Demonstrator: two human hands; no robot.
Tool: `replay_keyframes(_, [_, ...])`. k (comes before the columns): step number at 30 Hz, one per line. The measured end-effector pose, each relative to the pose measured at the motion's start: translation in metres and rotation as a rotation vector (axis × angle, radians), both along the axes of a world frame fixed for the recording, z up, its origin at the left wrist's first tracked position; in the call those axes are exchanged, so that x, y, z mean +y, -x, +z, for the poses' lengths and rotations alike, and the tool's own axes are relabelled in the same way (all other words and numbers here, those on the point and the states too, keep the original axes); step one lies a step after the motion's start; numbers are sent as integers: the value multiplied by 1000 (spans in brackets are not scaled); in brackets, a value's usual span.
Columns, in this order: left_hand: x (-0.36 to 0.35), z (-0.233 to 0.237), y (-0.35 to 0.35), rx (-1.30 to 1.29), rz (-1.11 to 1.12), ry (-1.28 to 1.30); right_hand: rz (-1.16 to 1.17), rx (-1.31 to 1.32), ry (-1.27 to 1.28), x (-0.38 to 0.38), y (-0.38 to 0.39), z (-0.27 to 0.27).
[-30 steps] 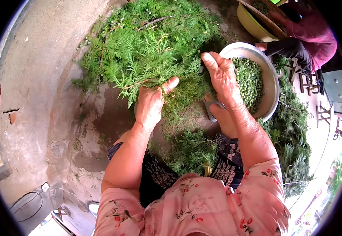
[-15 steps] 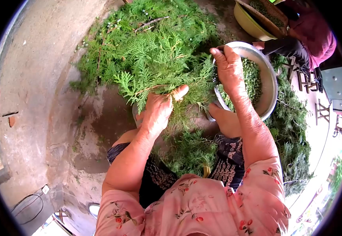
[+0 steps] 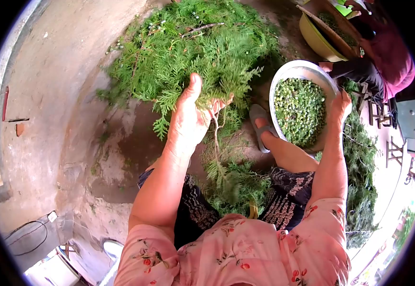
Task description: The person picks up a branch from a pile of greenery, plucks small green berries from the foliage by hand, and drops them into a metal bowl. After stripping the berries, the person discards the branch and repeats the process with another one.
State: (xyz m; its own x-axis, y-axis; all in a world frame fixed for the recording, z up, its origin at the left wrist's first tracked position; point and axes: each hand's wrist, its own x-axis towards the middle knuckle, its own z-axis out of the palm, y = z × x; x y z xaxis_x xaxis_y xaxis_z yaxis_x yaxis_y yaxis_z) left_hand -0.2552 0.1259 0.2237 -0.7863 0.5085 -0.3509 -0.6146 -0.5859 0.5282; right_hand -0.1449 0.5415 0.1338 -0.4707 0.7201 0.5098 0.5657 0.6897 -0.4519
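Observation:
My left hand (image 3: 190, 117) is open over the pile of green conifer branches (image 3: 183, 62), thumb raised and apart from the fingers. Foliage partly covers its fingertips. A thin twig (image 3: 216, 131) hangs down beside those fingers; whether it is still touching them is hard to tell. My right hand (image 3: 341, 107) is closed on the right rim of a metal basin (image 3: 307, 68), which tilts toward me. Small round green cones (image 3: 300, 109) with bits of leaf fill the bottom of the basin.
Loose sprigs (image 3: 238, 190) lie between my legs, near my sandalled foot (image 3: 263, 127). More cut branches (image 3: 360, 171) line the right side. Another person (image 3: 391, 62) sits at upper right by a yellow tub (image 3: 314, 40) and a woven basket (image 3: 343, 35). A concrete wall rises at left.
My right hand has moved from the basin's upper left side to its right rim, uncovering the cones. My left hand has loosened from the sprig and its thumb has lifted.

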Motion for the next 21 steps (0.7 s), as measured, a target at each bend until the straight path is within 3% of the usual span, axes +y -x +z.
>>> replay_keyframes(3, [-1, 1, 4, -78, 63, -47, -111, 120, 30, -12, -11, 11])
replay_keyframes(4, [-5, -8, 9, -32, -5, -140, -109, 117, 32, -15, -13, 16])
replay_keyframes(7, [3, 7, 3, -37, 169, -3, -283, -158, 176, -21, -15, 28])
replay_keyframes(9, [1, 3, 7, 20, 134, -73, -304, -307, 252, -30, -6, 31])
replay_keyframes(11, [1, 1, 8, 13, 192, -73, -261, -503, -83, -51, 6, 29])
replay_keyframes(13, [5, 2, 8, 11, 234, -33, 307, -345, -19, -57, 19, 31])
replay_keyframes(15, [7, -1, 9, 59, 308, -5, 528, -116, 283, -137, 36, 62])
replay_keyframes(16, [7, -5, 12, 96, 312, 2, 666, -331, 488, -160, 35, 68])
replay_keyframes(17, [7, -9, 15, 96, 313, 3, 916, -288, 728, -193, 31, 80])
replay_keyframes(18, [5, -13, 17, 63, 351, -38, 855, -430, 1288, -226, 24, 104])
replay_keyframes(19, [4, -14, 17, 30, 390, -81, 1232, -427, 1048, -233, 23, 88])
replay_keyframes(20, [3, -12, 17, 5, 422, -71, 1347, -313, 1237, -245, 19, 80])
replay_keyframes(21, [2, -12, 17, 4, 427, -73, 1337, -347, 1194, -259, 17, 86])
